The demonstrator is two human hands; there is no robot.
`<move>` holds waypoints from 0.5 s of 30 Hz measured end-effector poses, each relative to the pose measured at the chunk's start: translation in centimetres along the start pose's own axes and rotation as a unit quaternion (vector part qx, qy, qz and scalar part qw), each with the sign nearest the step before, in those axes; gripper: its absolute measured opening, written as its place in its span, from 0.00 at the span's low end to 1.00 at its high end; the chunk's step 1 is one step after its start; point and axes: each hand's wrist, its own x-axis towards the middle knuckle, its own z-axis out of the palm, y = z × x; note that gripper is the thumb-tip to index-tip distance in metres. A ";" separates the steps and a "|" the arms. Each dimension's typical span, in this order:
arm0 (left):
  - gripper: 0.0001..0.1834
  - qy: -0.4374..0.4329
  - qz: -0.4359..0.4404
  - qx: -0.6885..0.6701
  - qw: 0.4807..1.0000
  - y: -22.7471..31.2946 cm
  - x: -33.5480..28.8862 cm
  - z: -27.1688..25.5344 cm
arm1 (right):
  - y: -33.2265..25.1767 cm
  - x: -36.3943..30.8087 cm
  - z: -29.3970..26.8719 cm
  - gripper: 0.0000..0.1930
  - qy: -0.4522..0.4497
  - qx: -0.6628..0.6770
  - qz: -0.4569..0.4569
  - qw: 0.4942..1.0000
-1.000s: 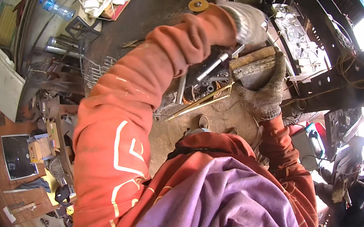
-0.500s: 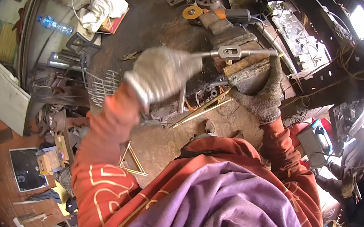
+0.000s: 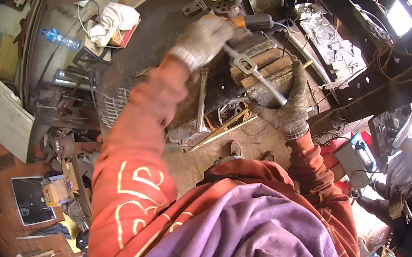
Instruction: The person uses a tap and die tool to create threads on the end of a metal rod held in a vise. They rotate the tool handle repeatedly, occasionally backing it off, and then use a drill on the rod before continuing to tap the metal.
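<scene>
A silver tap wrench (image 3: 246, 65) lies at a slant above a stack of worn, bark-brown wooden pieces (image 3: 273, 67). Closed round the wrench's far handle is my left hand (image 3: 203, 40), in a dirty knit glove and slightly blurred. The near handle's end hangs over the palm of my right hand (image 3: 287, 110), also gloved. That hand is open, thumb and forefinger spread wide round the near side of the wooden pieces. What the wrench turns is hidden beneath it. Just past my left hand is an angle grinder (image 3: 254, 22) with an orange and dark body.
Metal discs (image 3: 227, 2) sit at the table's far end. A wire rack (image 3: 115, 106) and a white cloth (image 3: 116, 21) are to the left. A plastic bottle (image 3: 60, 38) lies farther left. A dark steel beam (image 3: 364, 102) runs along the right; another person's gloved hand (image 3: 397, 202) shows below it.
My left hand has swung the wrench handle away from me, turning the bar from nearly level to a slant. Its other end has come down over my right palm.
</scene>
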 end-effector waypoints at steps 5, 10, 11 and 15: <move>0.09 0.079 0.178 -0.026 0.980 5.7 -14.8 2.1 | -0.5 0.5 0.6 0.70 0.050 -0.077 -0.117 0.989; 0.08 -0.014 0.440 0.219 0.871 15.2 -1.9 2.5 | 3.4 -1.3 0.5 0.61 -0.050 -0.094 -0.073 0.992; 0.07 0.032 0.477 0.270 0.836 14.2 1.0 2.6 | 2.4 -1.3 0.7 0.64 -0.060 -0.092 -0.081 0.991; 0.28 -0.228 0.077 0.256 0.936 7.1 3.2 -2.5 | -0.2 -0.1 0.5 0.75 0.036 -0.053 -0.075 0.995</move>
